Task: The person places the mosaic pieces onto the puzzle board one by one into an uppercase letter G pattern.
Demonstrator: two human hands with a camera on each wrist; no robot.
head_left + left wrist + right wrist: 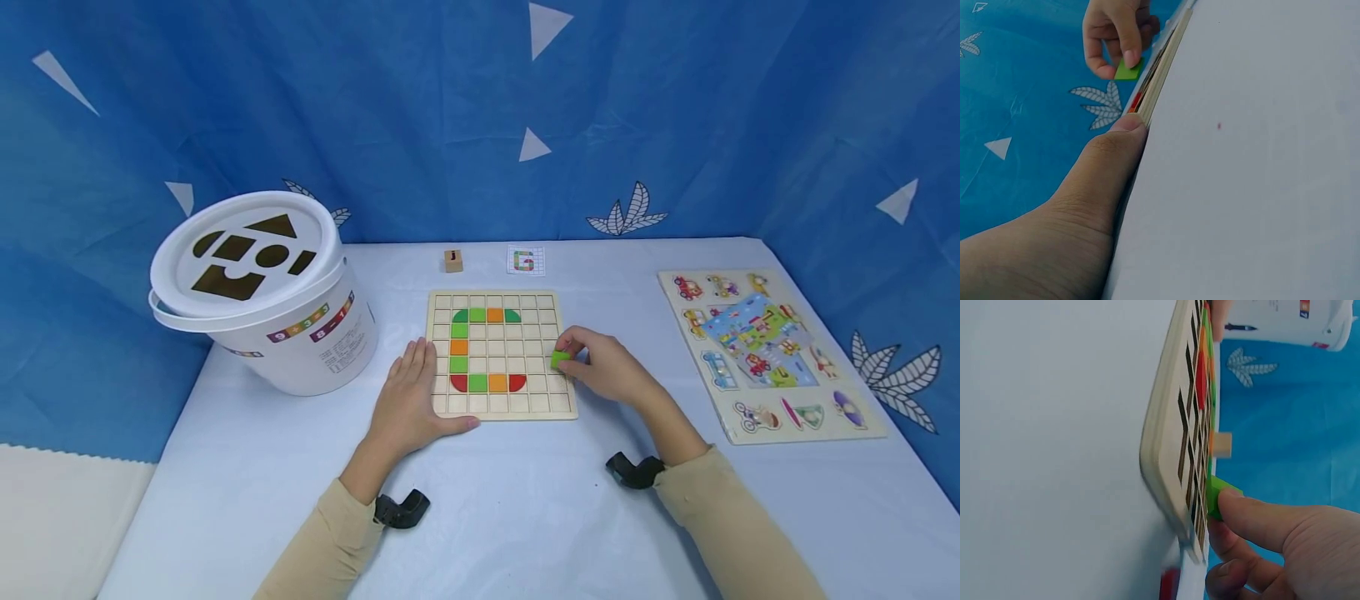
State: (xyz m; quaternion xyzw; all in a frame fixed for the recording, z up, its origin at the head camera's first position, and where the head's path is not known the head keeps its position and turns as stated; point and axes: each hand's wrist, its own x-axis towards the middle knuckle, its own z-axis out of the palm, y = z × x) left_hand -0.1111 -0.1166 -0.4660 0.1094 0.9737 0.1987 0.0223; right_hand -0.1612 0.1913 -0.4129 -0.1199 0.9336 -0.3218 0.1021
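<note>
- Fingers of the right hand (611, 367) are pinching a green tile (559, 359) at the right edge of the grid board (498, 407), thumb and forefinger curling round it.
- Fingers of the left hand (411, 396) are lying straight and close together along the board's left edge, the thumb pressing against its near edge.
- Head view is showing the whole table (517, 508) and the pattern on the board; the wrist views are showing only the board's edge from the side.
- Left wrist view is showing the thumb (1116, 159) touching the board's rim, with the right hand holding the tile (1127, 70) further along.
- Right wrist view is showing the tile (1219, 495) sitting against the board's face near its corner, the forefinger resting on it.
- Tiles lying in the board are numbering ten: five green, three orange, two red, forming a C shape.
- One white bucket (300, 350) is standing near the table's left edge, its lid having five shaped holes; coloured digits are running round its side, too small to read surely.
- One wooden cube (452, 261) and one card (526, 261) showing a "G" are lying near the far edge.
- One vehicle puzzle (765, 354) is lying by the right edge.
</note>
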